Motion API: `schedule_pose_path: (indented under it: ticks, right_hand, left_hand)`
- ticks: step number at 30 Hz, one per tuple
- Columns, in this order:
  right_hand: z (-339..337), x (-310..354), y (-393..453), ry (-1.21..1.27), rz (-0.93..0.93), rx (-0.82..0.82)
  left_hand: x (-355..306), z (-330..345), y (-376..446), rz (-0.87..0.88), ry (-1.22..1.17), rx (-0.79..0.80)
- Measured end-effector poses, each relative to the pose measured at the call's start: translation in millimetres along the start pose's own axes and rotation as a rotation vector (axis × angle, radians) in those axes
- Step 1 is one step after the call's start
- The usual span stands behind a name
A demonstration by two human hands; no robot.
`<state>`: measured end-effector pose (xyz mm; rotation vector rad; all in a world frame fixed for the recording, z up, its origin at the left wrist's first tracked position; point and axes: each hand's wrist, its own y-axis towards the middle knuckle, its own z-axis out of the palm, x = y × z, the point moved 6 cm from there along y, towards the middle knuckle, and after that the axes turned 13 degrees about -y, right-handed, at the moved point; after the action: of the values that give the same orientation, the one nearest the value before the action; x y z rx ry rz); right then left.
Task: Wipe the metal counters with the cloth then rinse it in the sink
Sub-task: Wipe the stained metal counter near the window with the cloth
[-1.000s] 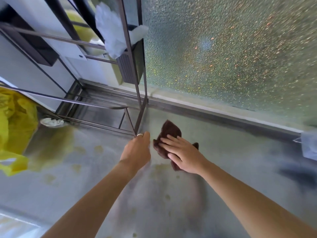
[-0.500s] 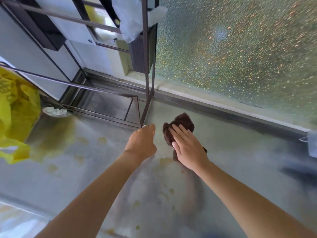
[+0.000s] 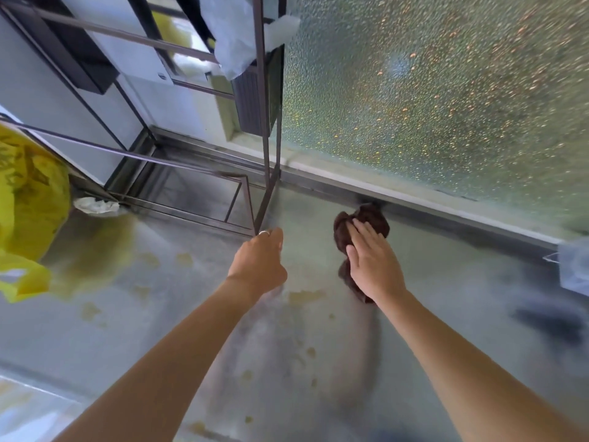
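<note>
A dark brown cloth (image 3: pixel 369 220) lies bunched on the metal counter (image 3: pixel 446 291), its far end touching the raised back edge under the window. My right hand (image 3: pixel 371 263) presses flat on the cloth, fingers together and pointing away. My left hand (image 3: pixel 259 261), with a ring on one finger, is closed around the bottom corner of a thin metal rack (image 3: pixel 264 173) to the left of the cloth. The counter carries yellowish stains and smears in front of both hands. No sink is in view.
The metal rack stands on the counter's back left, with a white plastic bag (image 3: pixel 236 36) hung on it. A yellow plastic bag (image 3: pixel 25 205) sits at the left edge, a crumpled white scrap (image 3: pixel 95 205) beside it. Textured window glass (image 3: pixel 446 90) rises behind; a clear container (image 3: pixel 573 266) sits far right.
My right hand has pushed the cloth away from me and to the right, up to the counter's back edge. My left hand has kept its hold on the rack's corner.
</note>
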<state>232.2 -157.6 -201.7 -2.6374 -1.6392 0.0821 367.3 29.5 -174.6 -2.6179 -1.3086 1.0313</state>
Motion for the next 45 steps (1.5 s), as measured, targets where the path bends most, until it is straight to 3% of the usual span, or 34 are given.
schedule_pose_path:
  ticks: [2,4,9,13,17,21,25,32,40,45]
  right_hand:
    - [0.9,9.3,6.1,0.033,0.157,-0.011]
    - [-5.8,41.6,16.1,0.048,0.203,-0.023]
    - [-15.3,125.6,39.1,0.144,-0.021,-0.037]
    - [-1.6,76.6,24.4,0.099,-0.05,-0.055]
    - [7.5,-30.9,-8.4,0.024,0.121,-0.099]
    - [9.4,-103.6,-30.2,-0.032,0.272,-0.017]
    - [9.1,-83.6,-23.7,-0.019,0.369,0.031]
    - [0.2,-12.9,-83.5,-0.032,0.005,0.057]
    - [-0.2,-2.6,24.0,-0.092,0.105,0.116]
    - [-6.4,2.0,-61.1,-0.027,0.099,0.116]
  left_hand:
    - [1.0,0.4,1.9,0.006,-0.003,-0.013]
    - [1.2,0.9,2.8,0.009,0.0,-0.037]
    - [0.2,3.5,2.4,0.012,0.011,-0.098]
    - [0.7,2.8,6.2,0.009,0.047,-0.102]
    - [-1.9,2.6,8.8,-0.028,0.085,-0.094]
    - [-5.8,6.2,7.0,-0.019,0.078,-0.103]
    - [-7.5,6.8,4.1,-0.02,0.071,-0.109]
    - [-9.2,3.2,0.1,-0.011,0.046,-0.08]
    - [-6.9,6.8,2.9,0.01,0.07,-0.078]
    - [-6.2,-0.6,1.7,-0.01,0.012,-0.048]
